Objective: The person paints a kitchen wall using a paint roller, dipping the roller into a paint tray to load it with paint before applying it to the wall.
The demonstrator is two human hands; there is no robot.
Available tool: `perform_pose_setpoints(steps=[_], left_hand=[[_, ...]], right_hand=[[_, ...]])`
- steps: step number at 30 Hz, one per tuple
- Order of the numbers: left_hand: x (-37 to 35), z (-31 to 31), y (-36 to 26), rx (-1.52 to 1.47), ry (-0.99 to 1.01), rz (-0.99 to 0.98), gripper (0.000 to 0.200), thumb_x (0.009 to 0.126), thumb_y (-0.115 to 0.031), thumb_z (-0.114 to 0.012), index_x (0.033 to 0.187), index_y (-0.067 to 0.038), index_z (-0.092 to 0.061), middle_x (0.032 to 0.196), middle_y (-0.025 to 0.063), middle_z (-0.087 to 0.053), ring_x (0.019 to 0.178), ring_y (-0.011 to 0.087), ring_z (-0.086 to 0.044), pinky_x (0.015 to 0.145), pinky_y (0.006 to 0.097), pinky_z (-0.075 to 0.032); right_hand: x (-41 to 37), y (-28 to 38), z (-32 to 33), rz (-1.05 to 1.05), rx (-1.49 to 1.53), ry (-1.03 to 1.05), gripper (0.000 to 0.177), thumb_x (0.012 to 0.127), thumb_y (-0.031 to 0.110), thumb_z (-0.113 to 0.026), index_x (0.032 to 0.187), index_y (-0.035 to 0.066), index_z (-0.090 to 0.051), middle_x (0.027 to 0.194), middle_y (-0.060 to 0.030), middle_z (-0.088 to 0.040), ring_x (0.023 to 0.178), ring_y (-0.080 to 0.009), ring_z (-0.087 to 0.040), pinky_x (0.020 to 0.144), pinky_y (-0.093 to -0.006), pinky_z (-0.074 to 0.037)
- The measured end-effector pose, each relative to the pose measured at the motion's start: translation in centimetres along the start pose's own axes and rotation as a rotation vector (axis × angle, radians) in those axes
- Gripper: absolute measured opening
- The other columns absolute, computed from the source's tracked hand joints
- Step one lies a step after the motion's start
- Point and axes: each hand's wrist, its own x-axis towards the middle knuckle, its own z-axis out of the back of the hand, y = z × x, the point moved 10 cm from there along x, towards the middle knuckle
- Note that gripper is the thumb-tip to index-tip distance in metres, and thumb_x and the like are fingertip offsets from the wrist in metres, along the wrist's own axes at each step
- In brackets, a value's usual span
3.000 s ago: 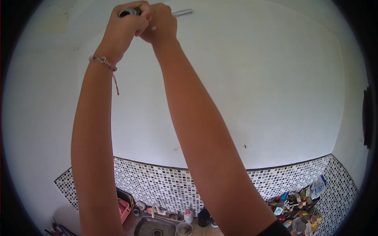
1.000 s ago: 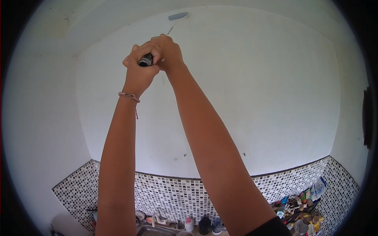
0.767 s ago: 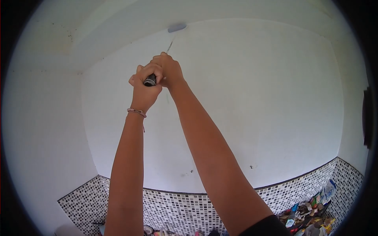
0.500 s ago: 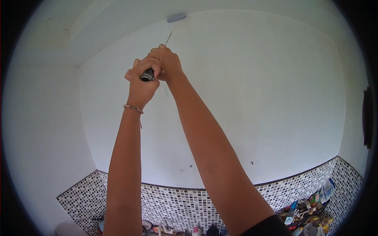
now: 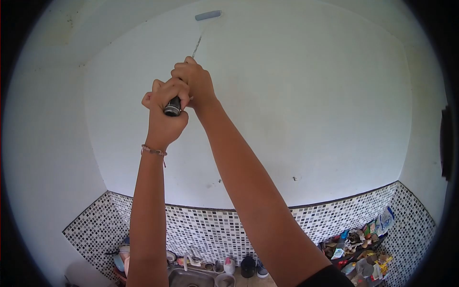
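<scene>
A paint roller [image 5: 208, 16] with a grey-blue sleeve rests high up against the white wall [image 5: 296, 105]. Its thin, speckled rod [image 5: 196, 47] runs down to my hands. My left hand [image 5: 165, 95] is wrapped round the lower end of the handle, where a black butt [image 5: 172, 107] pokes out by the thumb. Just above it, my right hand [image 5: 197, 82] grips the same handle, fingers closed. The two hands touch, and they hide most of the handle. Both arms are stretched upward.
Below the wall runs a band of black-and-white mosaic tile [image 5: 210, 229]. A metal sink [image 5: 191, 277] with a white faucet [image 5: 187, 260] sits at the bottom, beside a white-and-pink bottle [image 5: 229, 266]. Cluttered items [image 5: 356, 244] fill the right corner. A dark object [image 5: 446, 143] hangs at far right.
The roller has come down from the ceiling edge onto the wall. My hands have shifted slightly left and down in view, still gripping the handle. More of the sink and counter shows.
</scene>
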Motion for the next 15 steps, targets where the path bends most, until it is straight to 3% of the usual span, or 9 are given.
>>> perform_pose_setpoints(steps=[4, 7, 10, 15], left_hand=[[-2.7, 0.0, -1.1, 0.017, 0.046, 0.034, 0.027, 0.047, 0.007, -0.045, 0.064, -0.013, -0.040, 0.080, -0.0055, -0.053, 0.080, 0.0182, -0.039, 0.079, 0.0318, -0.020], [-4.7, 0.1, -1.9, 0.011, 0.074, 0.051, 0.027, 0.047, 0.007, -0.047, 0.063, -0.014, -0.040, 0.081, -0.0061, -0.053, 0.082, 0.0174, -0.039, 0.081, 0.0320, -0.019], [-6.4, 0.4, -2.9, -0.018, 0.077, 0.071, 0.027, 0.047, 0.007, -0.047, 0.063, -0.014, -0.042, 0.080, -0.0057, -0.053, 0.082, 0.0173, -0.039, 0.081, 0.0331, -0.019], [-9.0, 1.0, -4.4, -0.037, 0.084, 0.081, 0.027, 0.045, 0.007, -0.048, 0.060, -0.014, -0.042, 0.078, -0.0050, -0.054, 0.082, 0.0182, -0.039, 0.079, 0.0347, -0.018]], right_hand=[[-2.6, 0.8, -0.2, -0.056, 0.002, 0.081, 0.029, 0.049, 0.008, -0.072, 0.054, 0.012, -0.044, 0.064, 0.0028, -0.047, 0.075, -0.0193, -0.046, 0.044, -0.0308, -0.043], [-4.5, 2.0, 0.4, -0.072, 0.019, 0.093, 0.028, 0.051, 0.007, -0.070, 0.054, 0.011, -0.043, 0.063, 0.0017, -0.045, 0.074, -0.0194, -0.045, 0.042, -0.0308, -0.041], [-6.1, 3.7, 1.8, -0.057, 0.074, 0.022, 0.029, 0.059, 0.008, -0.064, 0.055, 0.009, -0.035, 0.059, -0.0001, -0.037, 0.067, -0.0178, -0.040, 0.040, -0.0303, -0.032], [-8.8, 5.4, 2.5, -0.103, 0.117, 0.034, 0.028, 0.059, 0.008, -0.064, 0.056, 0.009, -0.036, 0.060, 0.0002, -0.038, 0.068, -0.0179, -0.041, 0.040, -0.0308, -0.031]])
